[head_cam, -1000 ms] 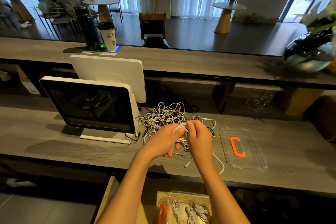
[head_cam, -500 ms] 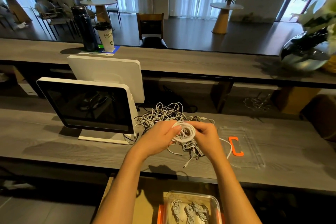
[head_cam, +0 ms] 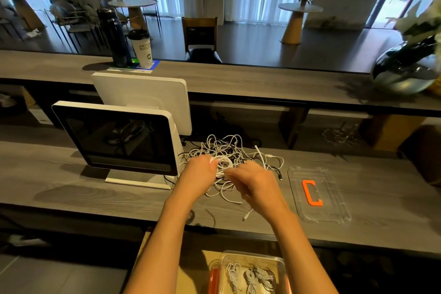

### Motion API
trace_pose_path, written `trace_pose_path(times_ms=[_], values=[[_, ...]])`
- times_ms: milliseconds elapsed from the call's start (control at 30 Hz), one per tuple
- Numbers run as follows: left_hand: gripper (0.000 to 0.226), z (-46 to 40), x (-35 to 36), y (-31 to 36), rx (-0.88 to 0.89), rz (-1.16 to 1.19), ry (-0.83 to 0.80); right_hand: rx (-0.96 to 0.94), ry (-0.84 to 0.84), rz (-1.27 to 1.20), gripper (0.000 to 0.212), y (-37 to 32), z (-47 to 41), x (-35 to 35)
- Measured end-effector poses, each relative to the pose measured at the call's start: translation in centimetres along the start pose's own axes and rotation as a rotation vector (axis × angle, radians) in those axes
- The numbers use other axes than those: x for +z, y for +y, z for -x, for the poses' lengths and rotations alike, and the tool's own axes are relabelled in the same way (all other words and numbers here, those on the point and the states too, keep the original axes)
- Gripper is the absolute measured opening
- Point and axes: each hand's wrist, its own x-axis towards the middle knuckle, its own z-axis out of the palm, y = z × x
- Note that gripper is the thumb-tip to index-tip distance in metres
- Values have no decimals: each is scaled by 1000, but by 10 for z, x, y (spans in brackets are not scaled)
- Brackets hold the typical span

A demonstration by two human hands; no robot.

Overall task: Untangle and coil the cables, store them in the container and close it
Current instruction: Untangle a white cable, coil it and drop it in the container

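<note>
A tangle of white cables (head_cam: pixel 226 148) lies on the grey counter right of the monitor. My left hand (head_cam: pixel 199 170) holds a small white coil (head_cam: pixel 224 164) over the pile. My right hand (head_cam: pixel 253 181) pinches the same cable just right of the coil, and its loose end trails down to a plug (head_cam: pixel 245 217) near the counter's front edge. A clear container (head_cam: pixel 281 267) with orange clips sits low at the bottom, below the counter, holding three coiled cables. Its clear lid (head_cam: pixel 334 212) with an orange handle (head_cam: pixel 311 192) lies flat at the right.
A white-framed monitor (head_cam: pixel 119 136) stands at the left, with a second screen (head_cam: pixel 143 93) behind it. A dark bottle (head_cam: pixel 113 36) and a paper cup (head_cam: pixel 142 48) stand on the raised ledge. A dark vase (head_cam: pixel 405 71) with flowers is far right.
The cable has been wound into a round coil in my left hand. My right hand has moved right and down along the cable, away from my left hand.
</note>
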Motion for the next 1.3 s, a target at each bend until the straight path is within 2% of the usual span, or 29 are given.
trace_pose_path(times_ms=[67, 200, 300, 433, 567, 700, 767, 833, 900, 1000, 1100, 1200, 1300], values=[[34, 4, -5, 6, 32, 48, -73, 16, 138, -57, 28, 6, 4, 2], [36, 13, -9, 15, 146, 92, -157, 222, 193, -302, 23, 3, 8, -1], [37, 16, -4, 19, 234, 50, -109, 330, 257, -378, 13, 1, 7, -3], [35, 19, 3, 21, 313, 88, -3, 600, 297, -562, 12, 2, -3, -10], [37, 23, 4, 21, 447, 260, -92, 766, 339, -812, 9, 5, -9, -18], [33, 30, 0, 24, 419, 715, -328, 850, 324, -972, 4, 13, -10, -16], [34, 34, -2, 29, 376, 841, -288, 803, 251, -957, 11, 13, -8, -15], [35, 34, -2, 34, 273, 956, -148, 758, 178, -909, 32, 10, -6, -11], [35, 28, 1, 34, 145, 1009, 3, 728, 89, -879, 43, 5, -4, -7], [38, 14, 8, 25, 40, 796, 195, 649, -39, -805, 42, -4, -3, -7], [42, 11, 11, 19, 79, 482, 290, 577, -194, -768, 38, -9, -3, -13], [41, 10, 15, 16, 93, 289, 291, 454, -337, -655, 41, -8, -5, -18], [38, 2, 12, 9, 51, 165, 221, 328, -444, -468, 29, -9, -5, -26]])
